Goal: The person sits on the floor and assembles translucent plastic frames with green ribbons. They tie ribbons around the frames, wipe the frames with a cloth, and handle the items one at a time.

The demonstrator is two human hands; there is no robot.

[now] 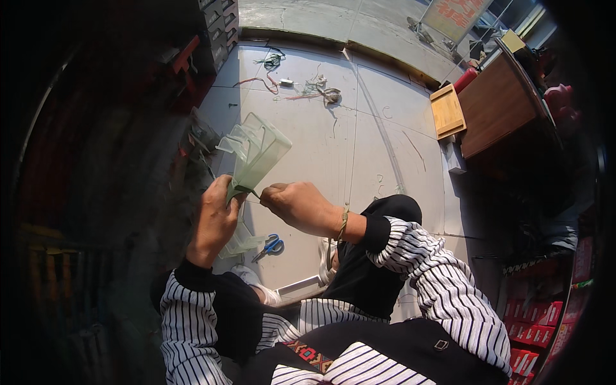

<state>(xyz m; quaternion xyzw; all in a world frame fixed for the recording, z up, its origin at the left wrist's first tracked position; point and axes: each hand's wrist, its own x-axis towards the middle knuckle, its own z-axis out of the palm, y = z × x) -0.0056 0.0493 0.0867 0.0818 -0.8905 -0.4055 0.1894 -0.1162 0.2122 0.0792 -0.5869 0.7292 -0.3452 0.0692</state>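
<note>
My left hand (215, 218) is closed around a stack of pale green, see-through plastic bins (260, 154), held up tilted above the floor. A second part of the clear plastic (240, 241) shows below that hand. A thin dark green strip or cord (247, 190) runs from the left fingers toward my right hand (300, 205). The right fingers are pinched together at its end; their tips are partly hidden. Blue-handled scissors (274, 245) lie on the floor just below the hands.
String scraps (330, 95), red cord and a small white piece (285, 83) litter the tiled floor ahead. At the right stand a brown wooden cabinet (497, 106) and a light wooden board (447, 112). Shelves with red boxes (532, 314) are low right; stacked boxes (218, 29) stand far left.
</note>
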